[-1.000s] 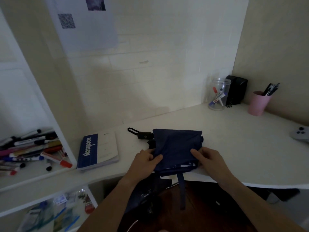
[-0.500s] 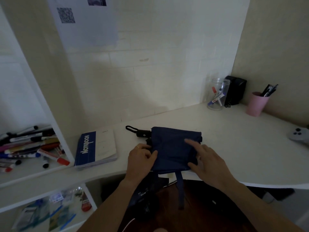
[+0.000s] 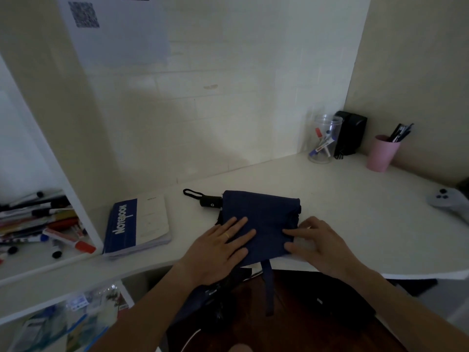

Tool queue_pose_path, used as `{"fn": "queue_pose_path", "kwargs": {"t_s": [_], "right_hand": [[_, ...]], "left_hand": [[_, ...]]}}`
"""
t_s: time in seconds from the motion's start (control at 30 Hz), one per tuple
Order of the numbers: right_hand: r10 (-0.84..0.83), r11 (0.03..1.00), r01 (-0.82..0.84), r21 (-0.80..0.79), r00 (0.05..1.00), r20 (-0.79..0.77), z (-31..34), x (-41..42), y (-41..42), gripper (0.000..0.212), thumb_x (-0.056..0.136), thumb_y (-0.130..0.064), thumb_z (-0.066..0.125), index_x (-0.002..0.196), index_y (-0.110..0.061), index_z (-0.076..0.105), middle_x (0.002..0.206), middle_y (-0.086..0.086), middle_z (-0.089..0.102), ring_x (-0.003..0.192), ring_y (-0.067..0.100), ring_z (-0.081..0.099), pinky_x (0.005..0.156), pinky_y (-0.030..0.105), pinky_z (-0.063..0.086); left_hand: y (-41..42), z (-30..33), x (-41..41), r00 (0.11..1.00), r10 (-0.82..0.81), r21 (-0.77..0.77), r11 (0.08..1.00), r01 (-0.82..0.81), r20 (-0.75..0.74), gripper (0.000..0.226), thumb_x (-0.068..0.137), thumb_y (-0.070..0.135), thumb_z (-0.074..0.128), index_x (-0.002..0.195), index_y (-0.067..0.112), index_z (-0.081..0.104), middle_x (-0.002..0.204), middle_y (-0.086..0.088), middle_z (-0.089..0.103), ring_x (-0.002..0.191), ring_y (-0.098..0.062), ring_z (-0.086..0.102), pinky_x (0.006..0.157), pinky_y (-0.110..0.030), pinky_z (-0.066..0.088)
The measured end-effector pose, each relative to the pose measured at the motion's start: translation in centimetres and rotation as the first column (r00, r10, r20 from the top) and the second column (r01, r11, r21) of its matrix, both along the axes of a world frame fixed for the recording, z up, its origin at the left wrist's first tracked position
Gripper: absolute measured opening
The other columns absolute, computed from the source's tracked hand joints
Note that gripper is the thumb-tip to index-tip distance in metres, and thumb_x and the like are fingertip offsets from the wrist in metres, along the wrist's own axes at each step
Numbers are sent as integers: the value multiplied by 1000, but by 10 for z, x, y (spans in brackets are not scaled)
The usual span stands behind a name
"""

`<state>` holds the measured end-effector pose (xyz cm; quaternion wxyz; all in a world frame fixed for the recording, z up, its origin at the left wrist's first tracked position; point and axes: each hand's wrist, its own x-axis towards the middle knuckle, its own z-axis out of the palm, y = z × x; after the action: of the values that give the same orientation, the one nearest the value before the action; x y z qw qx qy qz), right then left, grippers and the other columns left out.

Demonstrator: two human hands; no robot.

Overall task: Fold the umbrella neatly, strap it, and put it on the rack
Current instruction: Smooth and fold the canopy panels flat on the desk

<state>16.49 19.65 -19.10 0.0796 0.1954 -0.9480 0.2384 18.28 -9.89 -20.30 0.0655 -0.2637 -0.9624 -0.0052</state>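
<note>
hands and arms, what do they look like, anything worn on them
Both forearms are bare up to the bottom edge of the frame, with no sleeve, watch or bracelet showing. The left hand wears a thin yellow band ring on one finger. The right hand shows no ring or glove. No markings are visible in the dim light.

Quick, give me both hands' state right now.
Left hand: open, flat on the umbrella.
Right hand: open, fingertips pressing the umbrella's right edge.
</note>
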Motion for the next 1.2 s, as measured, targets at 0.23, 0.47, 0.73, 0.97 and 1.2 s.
{"fn": "queue_pose_path", "kwargs": {"t_s": [0.23,0.47,0.73,0.97,1.2], "right_hand": [[-68,995,59,-82,991,-113,-4,7,11,31,72,-69,64,76,-42,78,96,-21,61,90,0,53,74,8,36],[50,958,-127,-257,957,-286,20,0,-41,18,94,-21,65,111,-22,71,102,-13,67,90,-2,59,83,18,50],[214,866,-262,425,964,160,-6,-24,-15,67,93,-70,6,153,-46,-10,160,-22,-24,148,-2,-21,125,29,-4],[128,864,-160,478,987,100,38,-30,-23,65,89,-69,44,148,-44,36,160,-19,27,145,6,30,115,32,28],[-60,991,38,128,983,174,94,-112,-59,39,99,-39,52,120,-12,71,121,7,67,111,26,60,96,34,45]], "left_hand": [[0,3,1,998,19,7,1000,-20,67,53,104,58,8,156,50,-4,166,18,-17,154,-6,-16,126,-32,-2],[1,7,1,997,16,-20,1000,-15,80,54,104,57,8,156,50,-5,166,16,-18,153,-7,-17,126,-32,-3],[-7,10,-17,983,21,-6,1000,-20,184,54,102,65,9,152,57,-7,166,16,-18,153,-5,-17,126,-32,-4],[-4,7,-21,1000,-17,-101,995,16,-12,57,104,60,5,158,44,0,168,4,-15,155,-15,-17,127,-38,-3],[-5,0,-16,1000,-7,9,1000,7,26,53,105,58,7,157,48,-3,167,9,-19,153,-9,-20,127,-34,-4]]}}
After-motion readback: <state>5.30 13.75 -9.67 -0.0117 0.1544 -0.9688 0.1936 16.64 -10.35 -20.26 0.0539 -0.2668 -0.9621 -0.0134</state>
